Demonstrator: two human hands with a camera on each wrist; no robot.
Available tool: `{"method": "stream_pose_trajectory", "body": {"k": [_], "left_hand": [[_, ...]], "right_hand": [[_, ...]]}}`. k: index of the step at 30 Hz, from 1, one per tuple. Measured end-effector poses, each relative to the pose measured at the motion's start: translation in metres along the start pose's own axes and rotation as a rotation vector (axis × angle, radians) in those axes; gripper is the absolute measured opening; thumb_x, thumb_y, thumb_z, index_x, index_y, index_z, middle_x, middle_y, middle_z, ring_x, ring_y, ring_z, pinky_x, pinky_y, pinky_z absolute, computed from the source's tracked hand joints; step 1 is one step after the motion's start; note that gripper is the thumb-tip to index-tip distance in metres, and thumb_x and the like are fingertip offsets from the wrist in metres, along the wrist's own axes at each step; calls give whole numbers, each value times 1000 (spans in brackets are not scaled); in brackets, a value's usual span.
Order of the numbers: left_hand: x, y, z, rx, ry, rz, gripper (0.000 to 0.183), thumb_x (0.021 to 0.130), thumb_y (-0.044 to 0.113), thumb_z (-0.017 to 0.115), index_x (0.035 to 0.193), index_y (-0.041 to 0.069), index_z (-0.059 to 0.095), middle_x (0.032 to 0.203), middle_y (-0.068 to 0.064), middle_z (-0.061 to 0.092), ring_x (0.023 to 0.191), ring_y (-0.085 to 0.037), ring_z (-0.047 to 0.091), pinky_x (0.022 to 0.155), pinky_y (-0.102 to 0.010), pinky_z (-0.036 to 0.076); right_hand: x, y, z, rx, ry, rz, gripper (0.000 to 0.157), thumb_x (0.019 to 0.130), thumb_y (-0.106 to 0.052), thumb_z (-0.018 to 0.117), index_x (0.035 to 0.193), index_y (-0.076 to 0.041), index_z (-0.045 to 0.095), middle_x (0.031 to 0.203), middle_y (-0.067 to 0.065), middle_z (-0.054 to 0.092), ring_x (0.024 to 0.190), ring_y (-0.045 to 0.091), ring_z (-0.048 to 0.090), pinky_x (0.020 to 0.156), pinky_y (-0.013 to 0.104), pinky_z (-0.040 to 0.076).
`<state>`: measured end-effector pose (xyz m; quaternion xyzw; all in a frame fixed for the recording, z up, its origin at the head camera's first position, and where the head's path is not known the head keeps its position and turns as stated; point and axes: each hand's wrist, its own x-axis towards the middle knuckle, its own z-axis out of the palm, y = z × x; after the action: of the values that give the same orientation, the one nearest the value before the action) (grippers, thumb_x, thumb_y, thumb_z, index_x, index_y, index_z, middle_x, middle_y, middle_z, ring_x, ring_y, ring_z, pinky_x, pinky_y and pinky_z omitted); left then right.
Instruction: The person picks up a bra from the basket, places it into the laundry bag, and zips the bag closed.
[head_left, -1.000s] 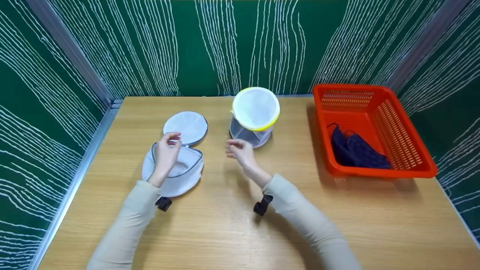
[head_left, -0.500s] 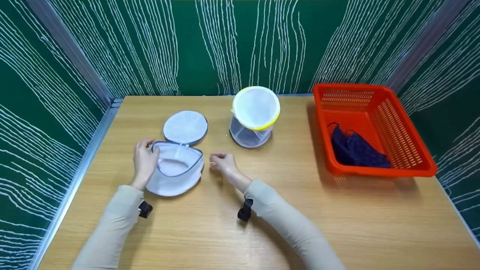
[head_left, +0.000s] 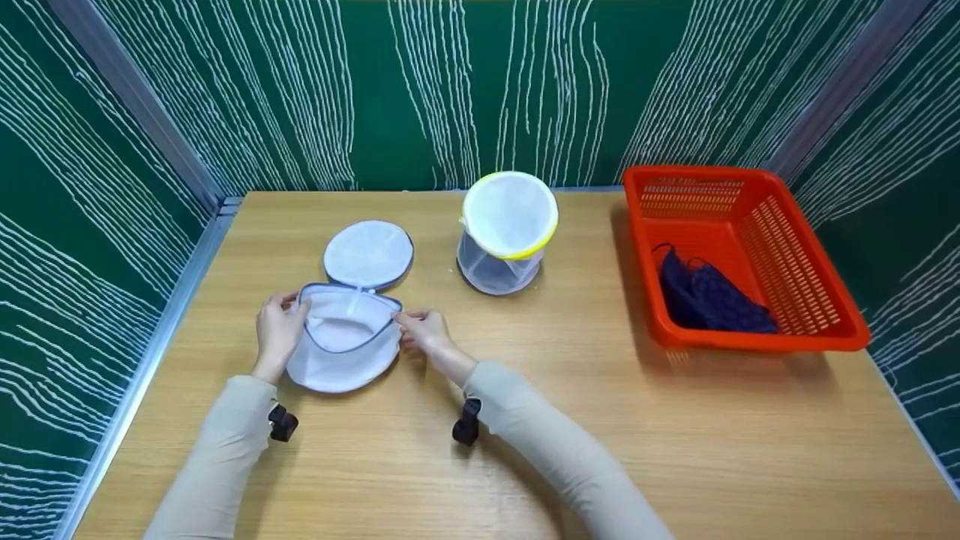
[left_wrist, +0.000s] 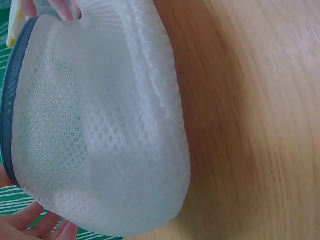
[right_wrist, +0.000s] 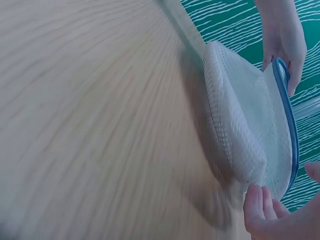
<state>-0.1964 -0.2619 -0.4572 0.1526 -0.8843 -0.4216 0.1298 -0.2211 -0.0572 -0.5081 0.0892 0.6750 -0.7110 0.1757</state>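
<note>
Left hand (head_left: 279, 331), right hand (head_left: 429, 335) both pinch white mesh bag (head_left: 330, 369), left of centre; round lid (head_left: 367, 251) open behind; yellow-rimmed mesh cylinder (head_left: 501, 271) beyond right hand; red basket (head_left: 757, 343) at right, navy item (head_left: 712, 301) inside, probably cloth; wood table (head_left: 390, 480); green white-streaked walls (head_left: 390, 97).

On one table (head_left: 375, 480) I count two hands (head_left: 279, 334) (head_left: 431, 335), two sleeves (head_left: 214, 457) (head_left: 559, 450), two wrist cameras (head_left: 283, 424) (head_left: 466, 423), one white bag (head_left: 330, 371) toward eight o'clock, one net tub (head_left: 491, 262) near twelve, and one red basket (head_left: 750, 342) at three with one blue bundle (head_left: 716, 301) inside.
</note>
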Motion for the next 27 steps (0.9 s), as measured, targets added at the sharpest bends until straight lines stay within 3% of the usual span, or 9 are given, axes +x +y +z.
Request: {"method": "stream_pose_trajectory", "body": {"k": [4, 8, 11, 14, 18, 21, 27], "left_hand": [[-3, -1, 0, -6, -6, -13, 33, 84, 10, 53, 109, -12, 54, 105, -29, 55, 99, -37, 51, 87, -42, 41], [-5, -1, 1, -23, -24, -25, 32, 84, 8, 53, 108, -12, 55, 102, -29, 57, 95, -35, 53, 85, -40, 42], [-7, 0, 2, -40, -47, -44, 31, 84, 7, 52, 108, -12, 55, 101, -29, 57, 94, -35, 54, 84, -38, 43], [-8, 1, 2, -50, -71, -72, 30, 85, 7, 52, 107, -12, 56, 103, -29, 57, 95, -34, 54, 83, -37, 44], [-10, 2, 1, -85, -126, -130, 32, 86, 10, 50, 108, -12, 55, 105, -26, 55, 97, -30, 51, 83, -32, 42], [-12, 4, 1, -117, -156, -159, 32, 86, 12, 50, 109, -11, 54, 106, -24, 54, 97, -28, 50, 81, -29, 42], [-17, 8, 3, -104, -184, -131, 30, 85, 12, 50, 106, -10, 56, 103, -22, 56, 92, -24, 51, 74, -21, 42]], "right_hand": [[-5, -3, 4, -20, 14, -2, 37, 79, -20, 65, 104, 5, 54, 63, 5, 56, 46, 9, 50, 48, 25, 49], [47, 45, 6, -15, 2, -75, 30, 74, -20, 68, 91, 1, 55, 57, 5, 56, 45, 11, 53, 43, 24, 48], [96, 86, 7, -7, -7, -61, 24, 73, -15, 67, 90, -2, 56, 64, 8, 60, 52, 16, 58, 50, 28, 51], [119, 107, 4, 21, -16, -63, 21, 73, -6, 62, 92, 2, 55, 66, 11, 61, 52, 19, 59, 50, 29, 51], [123, 112, -3, 98, -33, -44, 21, 73, 4, 59, 94, 7, 57, 65, 14, 61, 52, 19, 59, 51, 29, 52], [123, 111, -7, 133, -40, -3, 21, 76, 3, 59, 96, 6, 58, 69, 16, 62, 55, 20, 60, 55, 31, 53], [108, 98, -10, 172, -50, 6, 23, 80, -15, 60, 91, 4, 57, 65, 14, 62, 53, 21, 61, 54, 32, 53]]}}
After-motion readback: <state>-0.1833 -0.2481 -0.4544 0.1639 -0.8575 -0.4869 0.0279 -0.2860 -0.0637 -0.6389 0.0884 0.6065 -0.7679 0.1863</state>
